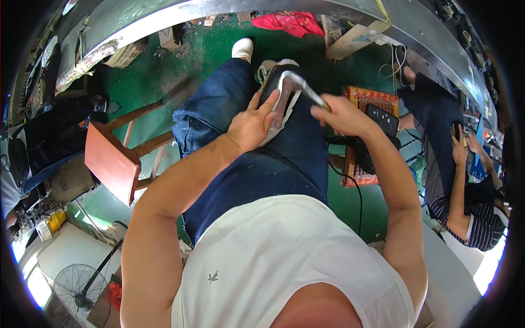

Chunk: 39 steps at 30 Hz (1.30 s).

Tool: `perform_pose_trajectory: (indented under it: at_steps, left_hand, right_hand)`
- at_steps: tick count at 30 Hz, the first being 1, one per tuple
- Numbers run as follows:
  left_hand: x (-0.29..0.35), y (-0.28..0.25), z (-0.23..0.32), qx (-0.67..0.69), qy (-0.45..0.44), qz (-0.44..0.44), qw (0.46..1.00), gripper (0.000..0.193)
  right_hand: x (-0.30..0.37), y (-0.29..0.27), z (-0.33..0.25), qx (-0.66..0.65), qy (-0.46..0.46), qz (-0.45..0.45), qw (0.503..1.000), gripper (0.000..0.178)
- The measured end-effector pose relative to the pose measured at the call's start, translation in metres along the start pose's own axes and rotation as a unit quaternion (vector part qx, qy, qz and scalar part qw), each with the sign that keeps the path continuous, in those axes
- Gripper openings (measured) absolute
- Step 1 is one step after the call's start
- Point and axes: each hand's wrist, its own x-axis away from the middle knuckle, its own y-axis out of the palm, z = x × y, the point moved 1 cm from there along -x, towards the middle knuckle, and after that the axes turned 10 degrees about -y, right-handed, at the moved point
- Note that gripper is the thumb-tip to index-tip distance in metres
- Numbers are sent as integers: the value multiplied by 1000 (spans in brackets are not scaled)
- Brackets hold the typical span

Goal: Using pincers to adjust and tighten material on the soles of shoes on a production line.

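Close against left fingers (269, 103): shoe (283, 104)

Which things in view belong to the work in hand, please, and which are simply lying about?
In use:
unfinished shoe, held by the left hand
metal-shafted hand tool, in the right hand

Apparently just lying or standing about:
red cloth
brown wooden stool
caged fan

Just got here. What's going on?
A seated person's left hand steadies a shoe over their lap. Their right hand grips what looks like a pale tool, its far end at the shoe; blur hides its exact kind. At right, a co-worker holds a small dark object.
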Motion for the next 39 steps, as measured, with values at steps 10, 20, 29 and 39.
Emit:
perform_pose_trajectory:
  at_steps: [10, 20, 29, 39]
  left_hand:
    - [-8, -15, 4, -14, -3, -90, 996, 55]
    - [20, 14, -18, 255, -168, -67, 950, 71]
    - [22, -1, -14, 213, -142, -126, 958, 94]
    - [-6, -139, 34, 292, -50, 41, 954, 75]
  right_hand:
    - [-35, 32, 4, 101, -182, 248, 946, 45]
    - [-16, 48, -16, -8, -203, 193, 960, 45]
    - [-16, 67, -6, 181, -116, 98, 972, 49]
    - [21, 54, 36, -253, -67, 264, 928, 37]
